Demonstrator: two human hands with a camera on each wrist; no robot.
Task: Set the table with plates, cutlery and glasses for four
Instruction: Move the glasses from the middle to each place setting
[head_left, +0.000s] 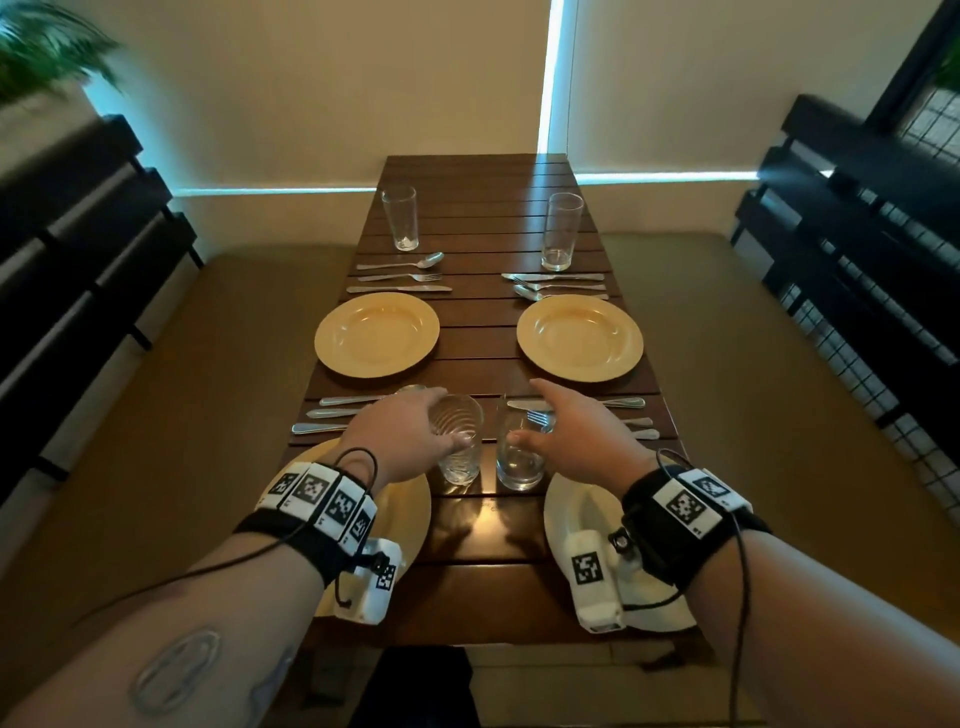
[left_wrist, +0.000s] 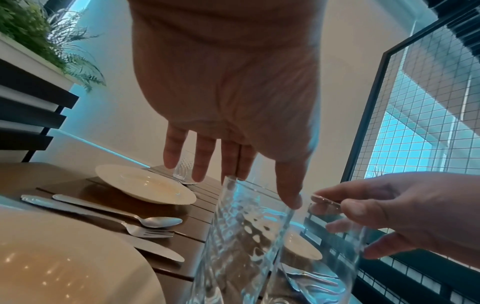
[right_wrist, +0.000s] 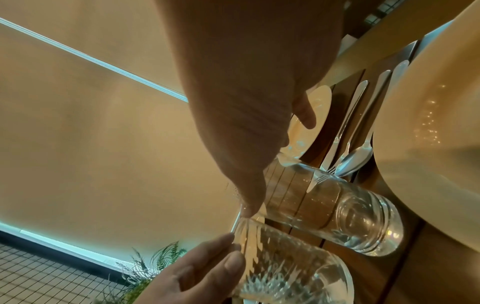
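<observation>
A long dark-brown table of wooden slats (head_left: 475, 358) runs away from the person, flanked by olive cushioned bench seats (head_left: 218, 374) with black slatted backs. Four round, glossy cream-yellow plates with sunken centres sit at its places: far left (head_left: 376, 333), far right (head_left: 580, 338), near left (head_left: 410, 499) and near right (head_left: 566, 512), the near two partly hidden under the wrists. Beside each plate lies a row of smooth steel cutlery, knife, fork and spoon; the far-left set (head_left: 400, 276) and far-right set (head_left: 556, 286) show whole, the near-left set (head_left: 332, 414) and near-right set (head_left: 631, 418) are partly covered by the hands. Two tall clear cylindrical glasses stand upright at the far places, left (head_left: 400, 218) and right (head_left: 561, 231).

Near the table's middle, between the near plates, stand two more tumblers just beside each other: a rippled clear glass (head_left: 457, 439) and a smooth clear glass (head_left: 519, 452). The left hand (head_left: 410, 434) reaches over the rippled one with fingers extended and spread wide, thumb tip at its rim. The right hand (head_left: 571, 434) is loosely spread at the smooth one, thumb against its rim; neither clasps its glass.
</observation>
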